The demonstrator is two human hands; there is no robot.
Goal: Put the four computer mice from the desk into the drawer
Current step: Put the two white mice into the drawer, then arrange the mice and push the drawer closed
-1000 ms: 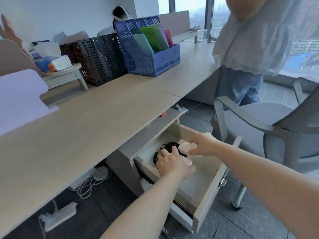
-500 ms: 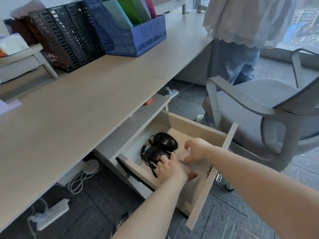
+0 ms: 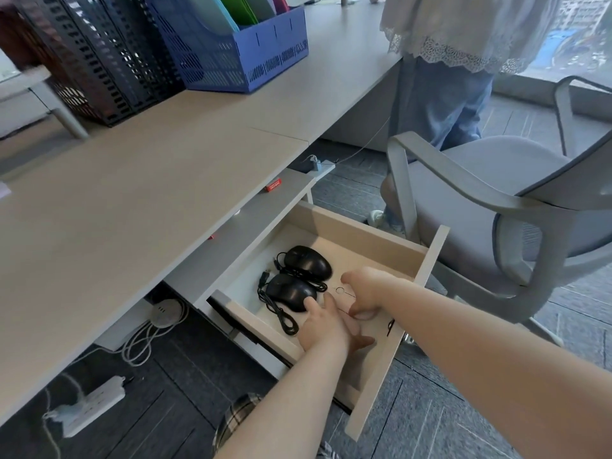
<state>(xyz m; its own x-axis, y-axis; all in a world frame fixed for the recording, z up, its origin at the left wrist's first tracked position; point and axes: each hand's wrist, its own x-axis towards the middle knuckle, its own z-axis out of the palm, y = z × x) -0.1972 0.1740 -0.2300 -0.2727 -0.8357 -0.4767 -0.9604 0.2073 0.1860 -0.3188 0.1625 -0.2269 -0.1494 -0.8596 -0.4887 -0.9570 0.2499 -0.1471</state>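
The drawer (image 3: 427, 263) under the desk (image 3: 132, 193) stands pulled out. Two black wired mice lie side by side at its left: the far black mouse (image 3: 308, 261) and the near black mouse (image 3: 288, 291), cables coiled around them. My right hand (image 3: 367, 289) reaches down to the drawer floor, fingers curled over a pale pink mouse (image 3: 364, 315), of which only an edge shows. My left hand (image 3: 328, 326) lies palm down beside it, one fingertip touching the near black mouse. Whatever is under that palm is hidden.
A grey office chair (image 3: 496, 200) stands right of the drawer, with a person (image 3: 440, 94) standing behind it. A blue file holder (image 3: 238, 51) and a black file rack (image 3: 99, 61) sit at the desk's back. A power strip (image 3: 89, 405) and cables lie on the floor.
My right hand has carried the pale pink mouse from above the drawer down to its floor. My left hand has also lowered. The view has tilted downward, closer to the drawer.
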